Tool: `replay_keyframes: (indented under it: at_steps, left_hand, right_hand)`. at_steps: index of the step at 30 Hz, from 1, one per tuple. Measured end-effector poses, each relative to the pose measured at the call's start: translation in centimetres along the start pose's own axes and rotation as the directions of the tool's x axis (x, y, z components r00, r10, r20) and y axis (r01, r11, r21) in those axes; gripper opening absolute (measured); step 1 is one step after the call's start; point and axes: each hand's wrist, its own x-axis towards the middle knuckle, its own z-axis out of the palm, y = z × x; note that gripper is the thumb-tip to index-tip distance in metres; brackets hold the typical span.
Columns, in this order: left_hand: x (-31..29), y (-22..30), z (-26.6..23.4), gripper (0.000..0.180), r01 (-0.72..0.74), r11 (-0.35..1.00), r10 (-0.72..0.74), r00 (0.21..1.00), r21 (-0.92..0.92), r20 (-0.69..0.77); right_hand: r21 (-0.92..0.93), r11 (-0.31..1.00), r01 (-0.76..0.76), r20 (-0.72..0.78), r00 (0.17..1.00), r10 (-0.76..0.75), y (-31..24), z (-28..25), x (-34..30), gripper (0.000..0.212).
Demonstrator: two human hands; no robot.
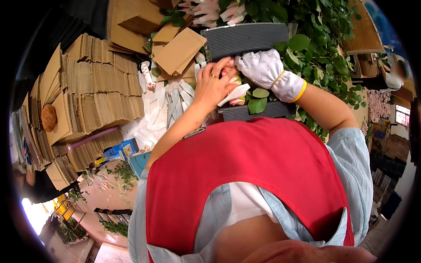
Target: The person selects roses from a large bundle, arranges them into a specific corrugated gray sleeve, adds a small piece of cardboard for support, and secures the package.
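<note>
My bare left hand, with a ring on one finger, curls its fingers over pink-and-cream roses and touches their heads. My right hand wears a white glove with a yellow cuff edge and is closed against the far right side of the roses. What its fingers hold is hidden. A white ribbed sleeve lies by the left thumb, across the near blooms. Green rose leaves stick out below the gloved hand. The roses sit between a far dark grey ribbed block and a near one.
Stacked corrugated cardboard sheets fill the left, with loose brown cards behind my left hand. White strips and scissors lie beside my left forearm. Leafy stems crowd the right; wrapped pink roses lie at the back.
</note>
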Motion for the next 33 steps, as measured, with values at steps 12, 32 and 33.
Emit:
replay_keyframes:
  at_steps: [12,32,33]
  left_hand:
    - [1.4,-3.2,2.5,0.042,-0.02,0.895,-0.009,0.998,-0.446,-0.062]
    - [0.2,-1.9,-0.7,0.047,0.227,0.786,-0.196,0.974,-0.576,0.115]
    - [-0.9,-1.7,-0.8,0.041,0.276,0.688,-0.325,0.944,-0.671,0.055]
  right_hand:
    - [0.574,0.813,-0.097,0.51,0.819,-0.262,-1.9,-6.1,3.9,0.026]
    - [0.29,0.92,-0.262,0.306,0.937,0.17,-2.1,-0.2,-0.8,0.016]
    - [0.269,0.915,-0.301,0.324,0.923,0.208,-2.2,-0.7,-0.6,0.016]
